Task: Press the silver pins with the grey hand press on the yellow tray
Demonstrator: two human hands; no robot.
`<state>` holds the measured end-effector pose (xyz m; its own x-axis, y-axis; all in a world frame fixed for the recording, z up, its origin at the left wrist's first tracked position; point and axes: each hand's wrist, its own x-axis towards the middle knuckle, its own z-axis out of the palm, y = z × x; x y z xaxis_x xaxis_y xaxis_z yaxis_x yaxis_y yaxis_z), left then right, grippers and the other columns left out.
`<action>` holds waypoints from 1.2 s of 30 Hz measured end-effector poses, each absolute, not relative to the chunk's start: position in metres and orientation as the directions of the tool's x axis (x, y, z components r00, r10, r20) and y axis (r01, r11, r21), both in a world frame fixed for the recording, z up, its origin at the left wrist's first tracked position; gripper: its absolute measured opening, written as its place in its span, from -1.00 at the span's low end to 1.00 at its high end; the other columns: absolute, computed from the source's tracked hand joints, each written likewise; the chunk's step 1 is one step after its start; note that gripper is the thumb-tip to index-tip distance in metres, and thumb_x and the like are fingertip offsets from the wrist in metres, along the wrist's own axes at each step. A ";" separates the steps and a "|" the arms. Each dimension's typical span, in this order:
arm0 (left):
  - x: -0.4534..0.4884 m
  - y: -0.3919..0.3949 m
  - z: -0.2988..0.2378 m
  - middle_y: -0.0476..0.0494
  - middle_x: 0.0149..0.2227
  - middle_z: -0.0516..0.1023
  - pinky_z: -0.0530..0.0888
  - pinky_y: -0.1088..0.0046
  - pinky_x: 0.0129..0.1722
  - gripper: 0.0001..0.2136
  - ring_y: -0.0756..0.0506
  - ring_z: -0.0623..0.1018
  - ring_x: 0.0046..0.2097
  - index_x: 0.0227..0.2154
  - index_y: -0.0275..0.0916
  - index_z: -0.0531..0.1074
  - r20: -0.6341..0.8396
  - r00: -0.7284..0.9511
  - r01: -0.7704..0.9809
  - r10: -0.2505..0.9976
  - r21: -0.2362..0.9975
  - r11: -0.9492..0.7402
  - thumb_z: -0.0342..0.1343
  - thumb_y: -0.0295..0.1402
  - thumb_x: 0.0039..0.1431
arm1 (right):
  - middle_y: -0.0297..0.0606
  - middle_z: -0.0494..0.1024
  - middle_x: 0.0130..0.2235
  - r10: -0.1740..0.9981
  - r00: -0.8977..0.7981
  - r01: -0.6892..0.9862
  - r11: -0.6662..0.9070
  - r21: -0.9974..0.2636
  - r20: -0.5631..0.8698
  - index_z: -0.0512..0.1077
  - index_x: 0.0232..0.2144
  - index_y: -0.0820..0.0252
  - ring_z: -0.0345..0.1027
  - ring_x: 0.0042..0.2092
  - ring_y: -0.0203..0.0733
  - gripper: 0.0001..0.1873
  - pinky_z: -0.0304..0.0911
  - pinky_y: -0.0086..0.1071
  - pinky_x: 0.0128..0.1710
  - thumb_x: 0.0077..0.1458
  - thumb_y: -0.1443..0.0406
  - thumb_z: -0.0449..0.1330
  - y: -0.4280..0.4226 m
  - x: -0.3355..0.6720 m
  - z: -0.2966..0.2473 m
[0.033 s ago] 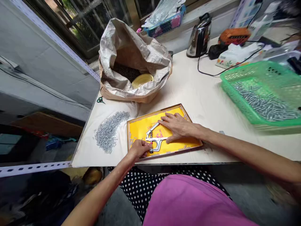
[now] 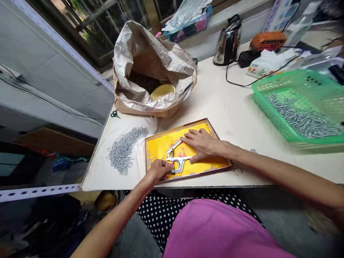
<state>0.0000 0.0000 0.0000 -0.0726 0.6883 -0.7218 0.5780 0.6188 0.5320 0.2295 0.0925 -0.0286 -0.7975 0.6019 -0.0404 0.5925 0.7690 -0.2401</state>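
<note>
Silver snap-fastener pliers (image 2: 181, 163) lie over a shallow yellow tray (image 2: 161, 141), their two handles spread apart. My right hand (image 2: 202, 145) grips them, fingers on the upper handle and thumb at the lower one. At the jaw end, my left hand (image 2: 159, 170) is closed in a pinch beside the red and black tip. Whatever its fingertips hold is too small or hidden to make out. Several small slim pieces (image 2: 152, 160) lie along the tray's edges. Left of the tray, a pile of small silver metal pieces (image 2: 125, 150) rests on white cloth.
An open sack (image 2: 169, 104) with dark contents and a yellow lid-like disc stands behind the tray. At right is a green basket (image 2: 279, 122) of metal pieces. Green-handled scissors (image 2: 115, 114) lie at the left edge. A kettle (image 2: 227, 43) and a black cable stand farther back.
</note>
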 end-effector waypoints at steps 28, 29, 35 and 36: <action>0.040 0.032 -0.006 -0.24 -0.07 0.49 0.45 0.16 0.00 -0.70 -0.24 0.42 0.00 -0.02 -0.26 0.41 -0.147 0.407 0.905 0.902 0.200 -0.376 0.24 -0.34 0.21 | -0.01 0.50 -0.11 0.701 -0.713 0.677 0.691 -0.253 0.006 0.44 -0.05 0.35 0.33 -0.07 0.00 -0.70 0.21 -0.20 -0.10 0.23 0.26 0.24 0.062 0.226 -0.024; 0.042 0.031 -0.006 -0.22 -0.09 0.50 0.46 0.18 -0.01 -0.75 -0.23 0.42 -0.01 -0.05 -0.25 0.42 -0.141 0.399 0.909 0.906 0.193 -0.370 0.22 -0.34 0.23 | -0.03 0.50 -0.12 0.707 -0.708 0.683 0.686 -0.252 0.006 0.45 -0.06 0.34 0.33 -0.07 -0.01 -0.74 0.21 -0.21 -0.10 0.26 0.28 0.21 0.061 0.224 -0.026; 0.042 0.032 -0.013 -0.19 -0.17 0.55 0.47 0.23 -0.02 -0.91 -0.21 0.46 -0.05 -0.21 -0.25 0.49 -0.145 0.359 0.926 0.922 0.175 -0.333 0.16 -0.35 0.29 | -0.10 0.53 -0.21 0.683 -0.731 0.656 0.705 -0.270 0.007 0.51 -0.22 0.26 0.34 -0.14 -0.09 -0.80 0.19 -0.26 -0.12 0.33 0.36 0.07 0.060 0.217 -0.038; 0.042 0.031 -0.014 -0.19 -0.17 0.55 0.48 0.22 -0.02 -0.90 -0.21 0.46 -0.05 -0.21 -0.25 0.49 -0.143 0.355 0.928 0.924 0.174 -0.329 0.16 -0.35 0.29 | -0.10 0.54 -0.21 0.688 -0.726 0.659 0.699 -0.278 0.009 0.51 -0.23 0.26 0.34 -0.13 -0.08 -0.80 0.20 -0.26 -0.12 0.33 0.36 0.07 0.061 0.217 -0.037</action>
